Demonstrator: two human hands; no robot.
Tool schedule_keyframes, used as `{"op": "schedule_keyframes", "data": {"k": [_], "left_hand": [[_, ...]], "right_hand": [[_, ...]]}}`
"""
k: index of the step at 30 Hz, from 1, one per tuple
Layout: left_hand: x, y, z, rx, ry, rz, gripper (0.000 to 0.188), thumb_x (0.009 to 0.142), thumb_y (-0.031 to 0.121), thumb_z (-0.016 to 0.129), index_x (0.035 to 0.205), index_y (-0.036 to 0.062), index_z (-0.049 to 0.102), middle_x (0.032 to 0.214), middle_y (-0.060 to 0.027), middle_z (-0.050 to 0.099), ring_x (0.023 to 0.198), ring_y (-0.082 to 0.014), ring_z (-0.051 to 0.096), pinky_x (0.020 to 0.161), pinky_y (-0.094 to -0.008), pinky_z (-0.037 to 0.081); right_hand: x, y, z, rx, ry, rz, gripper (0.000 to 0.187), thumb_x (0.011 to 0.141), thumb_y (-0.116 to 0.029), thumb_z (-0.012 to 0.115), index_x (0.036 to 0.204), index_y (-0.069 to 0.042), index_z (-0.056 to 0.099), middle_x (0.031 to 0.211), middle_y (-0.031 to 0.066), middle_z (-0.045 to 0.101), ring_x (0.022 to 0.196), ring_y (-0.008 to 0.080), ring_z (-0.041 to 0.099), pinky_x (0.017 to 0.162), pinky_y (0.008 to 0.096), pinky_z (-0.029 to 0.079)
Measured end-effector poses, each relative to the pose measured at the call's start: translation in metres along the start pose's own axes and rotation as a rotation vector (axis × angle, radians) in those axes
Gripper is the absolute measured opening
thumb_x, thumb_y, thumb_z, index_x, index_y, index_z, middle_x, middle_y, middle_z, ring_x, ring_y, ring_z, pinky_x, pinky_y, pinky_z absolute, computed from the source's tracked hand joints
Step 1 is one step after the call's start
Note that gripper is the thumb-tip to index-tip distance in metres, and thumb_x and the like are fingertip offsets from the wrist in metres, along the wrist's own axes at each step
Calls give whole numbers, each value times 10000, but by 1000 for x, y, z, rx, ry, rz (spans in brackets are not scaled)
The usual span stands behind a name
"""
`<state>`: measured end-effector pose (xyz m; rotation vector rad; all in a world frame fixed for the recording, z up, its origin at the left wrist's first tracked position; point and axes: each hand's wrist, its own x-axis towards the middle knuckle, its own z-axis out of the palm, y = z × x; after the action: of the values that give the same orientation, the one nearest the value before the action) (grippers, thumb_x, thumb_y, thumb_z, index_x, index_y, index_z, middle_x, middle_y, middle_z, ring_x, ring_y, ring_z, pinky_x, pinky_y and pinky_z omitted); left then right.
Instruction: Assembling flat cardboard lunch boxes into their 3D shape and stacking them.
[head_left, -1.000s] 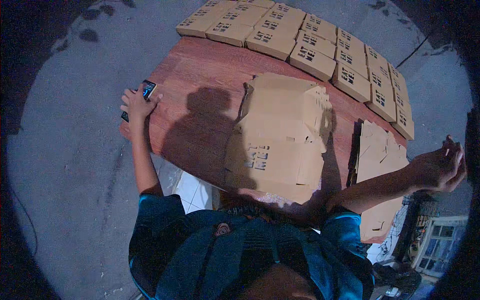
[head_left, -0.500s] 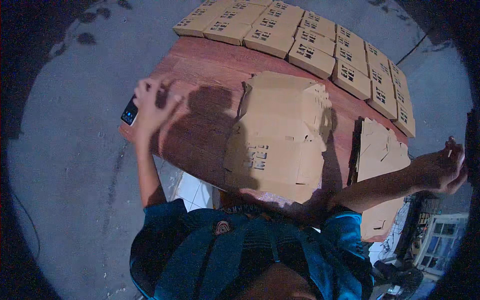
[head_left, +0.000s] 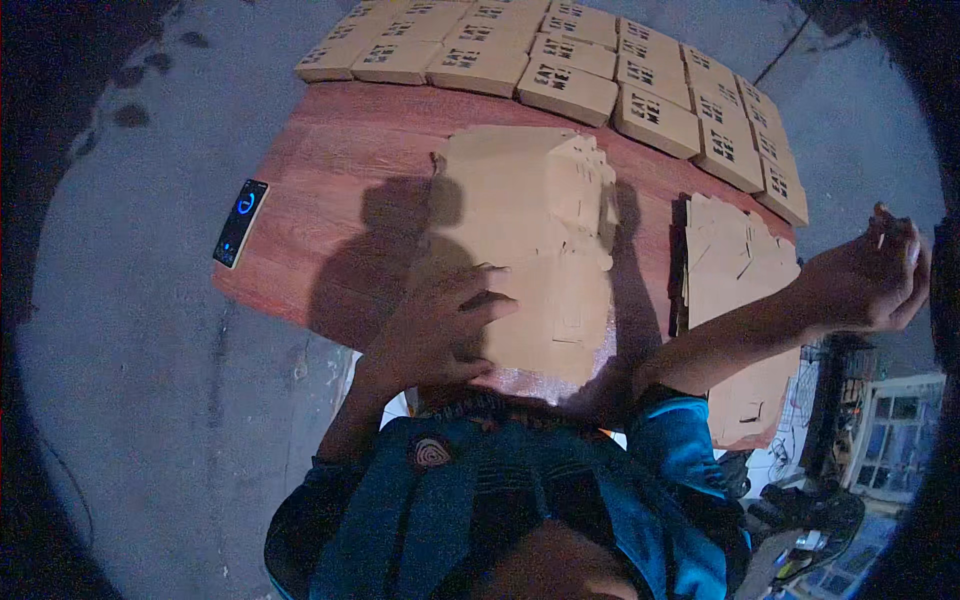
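At frame centre, left hand (head_left: 440,330) rests on flat cardboard sheet (head_left: 530,250) on red desk (head_left: 340,150), fingers spread. Right hand (head_left: 865,280) raised at right edge, fingers curled, empty. Phone (head_left: 240,222) left; folded boxes (head_left: 600,70) along top; cardboard stack (head_left: 740,270) right.

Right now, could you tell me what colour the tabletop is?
Reddish-brown wood grain on the tabletop, clearest in the head view.
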<state>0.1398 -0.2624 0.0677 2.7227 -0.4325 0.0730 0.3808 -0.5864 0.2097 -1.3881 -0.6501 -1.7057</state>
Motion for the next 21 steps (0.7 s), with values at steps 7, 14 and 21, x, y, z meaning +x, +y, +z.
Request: {"op": "schedule_keyframes", "data": {"k": [7, 14, 21], "left_hand": [[11, -11, -30, -232, -146, 32, 582, 705, 393, 800, 1208, 142, 648, 1334, -128, 589, 1299, -363, 510, 1077, -530, 408], [24, 8, -20, 36, -112, 142, 741, 678, 441, 810, 1328, 166, 582, 1405, -119, 509, 1284, -381, 483, 1110, -523, 367], [25, 20, -19, 12, -155, 46, 743, 708, 348, 785, 1389, 203, 524, 1396, -131, 482, 1302, -391, 437, 1126, -530, 342]], "right_hand": [[1, 4, -5, -218, -46, -309, 114, 958, -7, 568, 1035, 41, 638, 1041, 183, 602, 781, 282, 693, 618, 314, 632], [2, 21, -8, -194, -52, -401, 121, 938, -53, 630, 1020, 36, 633, 1022, 174, 620, 798, 254, 691, 602, 293, 636], [7, 33, -25, -524, -147, -343, 136, 799, 75, 726, 918, 65, 662, 908, 154, 683, 776, 207, 684, 619, 279, 599]]}}
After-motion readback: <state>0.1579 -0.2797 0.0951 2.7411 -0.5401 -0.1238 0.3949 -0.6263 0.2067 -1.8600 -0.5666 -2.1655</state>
